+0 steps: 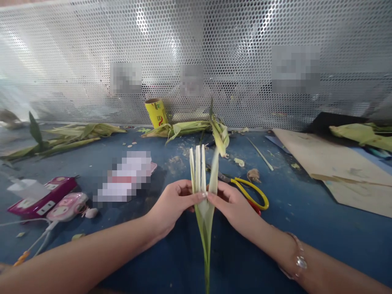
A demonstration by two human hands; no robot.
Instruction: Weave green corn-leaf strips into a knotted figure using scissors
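A pale green corn husk point(206, 218) is held upright in front of me, its narrow tip pointing down toward me. Its upper, wider end is split into several strips. My left hand point(180, 197) pinches it from the left, thumb in front and fingers behind. From the right, my right hand point(228, 200) grips it the same way, and the two thumb tips nearly touch at the middle. Just beyond my right hand lie scissors point(252, 192) with yellow and red handles, their blades partly hidden behind the husk and hand.
Corn husks point(192, 128) lie at the back beside a yellow tube point(156, 113), with another husk pile point(73, 136) left. A magenta power strip point(45, 200) and pink charger point(67, 206) with cables sit left. Cardboard point(306, 155) lies right. A perforated metal screen point(214, 41) borders the blue table.
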